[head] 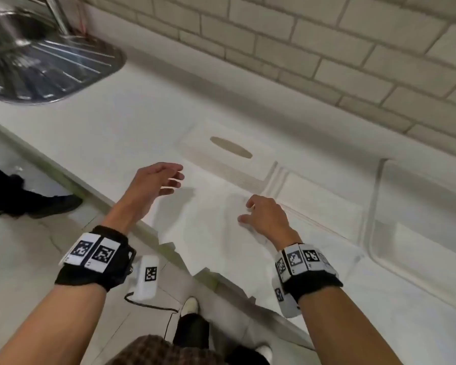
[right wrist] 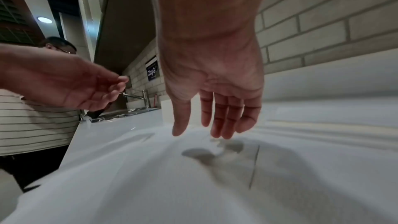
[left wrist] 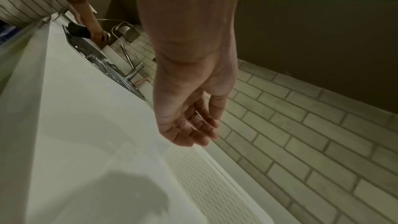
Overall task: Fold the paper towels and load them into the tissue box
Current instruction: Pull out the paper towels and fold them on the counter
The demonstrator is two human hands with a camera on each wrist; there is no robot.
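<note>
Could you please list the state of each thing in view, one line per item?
Paper towel: spread flat on the counter, near edge hanging over the counter's front, not yet folded.
Tissue box: lid on, oval slot empty.
Left hand: open, raised, holding nothing.
Right hand: open, fingers spread just above the towel.
Sink: metal drainboard at far left.

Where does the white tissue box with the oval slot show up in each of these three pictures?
Head: the tissue box sits mid-frame on the counter, beyond both hands.
Left wrist: not clearly in it.
Right wrist: only a white block behind the right hand, probably the box.
Shared landmark: the brick wall, seen in all three views.
</note>
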